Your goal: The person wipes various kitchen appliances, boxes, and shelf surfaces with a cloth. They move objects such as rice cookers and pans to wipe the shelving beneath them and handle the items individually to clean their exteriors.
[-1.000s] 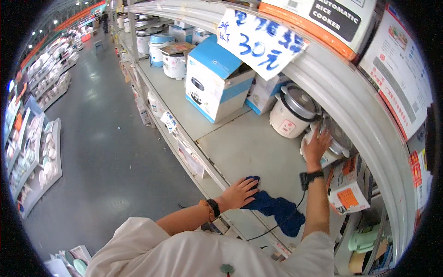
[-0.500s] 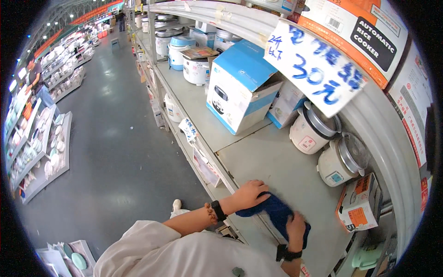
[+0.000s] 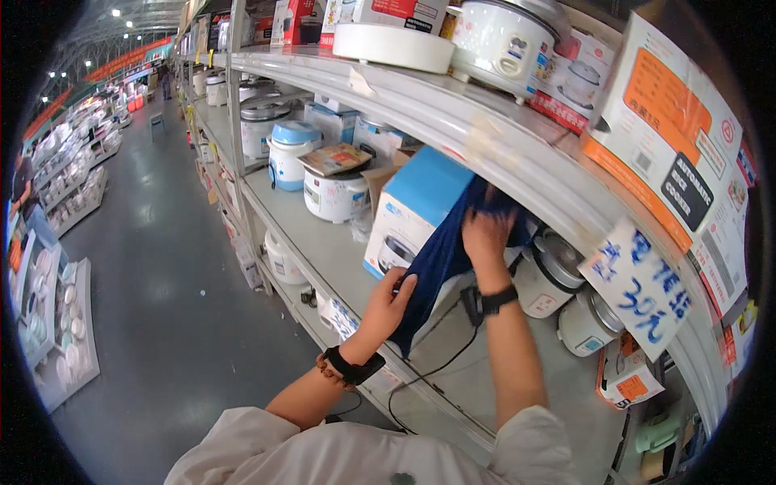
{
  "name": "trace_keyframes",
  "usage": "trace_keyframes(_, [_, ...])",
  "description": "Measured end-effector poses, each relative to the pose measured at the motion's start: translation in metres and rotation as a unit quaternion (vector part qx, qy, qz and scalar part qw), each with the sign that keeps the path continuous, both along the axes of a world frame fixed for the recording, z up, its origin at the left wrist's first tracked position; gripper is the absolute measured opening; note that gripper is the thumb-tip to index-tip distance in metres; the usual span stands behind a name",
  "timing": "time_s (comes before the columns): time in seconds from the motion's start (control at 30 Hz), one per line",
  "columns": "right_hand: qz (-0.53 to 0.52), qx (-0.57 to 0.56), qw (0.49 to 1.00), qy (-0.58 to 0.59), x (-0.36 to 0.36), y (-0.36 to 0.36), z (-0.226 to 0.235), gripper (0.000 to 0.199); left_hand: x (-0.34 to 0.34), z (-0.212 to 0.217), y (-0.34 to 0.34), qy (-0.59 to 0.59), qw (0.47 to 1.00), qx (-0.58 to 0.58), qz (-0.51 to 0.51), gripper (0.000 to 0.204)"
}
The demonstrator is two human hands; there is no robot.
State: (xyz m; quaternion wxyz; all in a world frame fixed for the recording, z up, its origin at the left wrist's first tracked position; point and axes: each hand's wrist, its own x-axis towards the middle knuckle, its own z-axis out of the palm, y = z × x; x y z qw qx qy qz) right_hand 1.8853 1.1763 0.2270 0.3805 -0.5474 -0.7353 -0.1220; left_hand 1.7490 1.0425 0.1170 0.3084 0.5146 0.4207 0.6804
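Left hand: the left hand (image 3: 390, 305) pinches the lower end of a dark blue cloth (image 3: 440, 259), its grip closed on the fabric just above the front edge of the middle shelf (image 3: 323, 250).
Right hand: the right hand (image 3: 485, 234) is raised under the upper shelf (image 3: 420, 97), fingers bunched shut around the top of the cloth.
Cloth: it hangs stretched between the two hands, draped against the front of a blue and white box (image 3: 412, 210) that stands on the middle shelf.
Nearby on the shelf: a white rice cooker (image 3: 334, 194) with a flat packet on its lid stands to the left of the box; two more white cookers (image 3: 558, 283) sit behind the right forearm, near a handwritten price sign (image 3: 643, 287) on the upper shelf's front edge.
Cable: a black cord (image 3: 428, 368) runs from the right wrist down over the shelf's front edge.
Risk: I judge that the cloth could drag the box toward the front edge if it is pulled hard against it.
Risk, second: the loose cord could snag on the shelf edge or a cooker as the arm sweeps.
Risk, third: the raised right hand is close to the upper shelf's underside and could knock the sign.
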Motion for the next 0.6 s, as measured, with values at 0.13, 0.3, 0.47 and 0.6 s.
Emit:
trace_keyframes(0.13, [0.057, -0.137, 0.986, -0.072, -0.027, 0.076, 0.006, 0.079, -0.048, -0.027, 0.029, 0.018, 0.998, -0.05, -0.027, 0.021])
trace_keyframes(0.3, [0.124, -0.235, 0.95, -0.165, -0.097, 0.097, 0.023, 0.079, -0.075, -0.062, 0.058, 0.007, 0.998, -0.061, -0.014, 0.021])
trace_keyframes(0.47, [0.156, -0.266, 0.935, -0.175, -0.133, 0.09, -0.006, 0.064, -0.094, -0.063, 0.065, -0.044, 0.994, -0.07, -0.067, 0.022])
trace_keyframes(0.6, [0.134, -0.212, 0.963, -0.098, -0.109, 0.048, -0.011, 0.056, -0.105, -0.093, 0.06, 0.005, 0.981, -0.143, -0.128, 0.017])
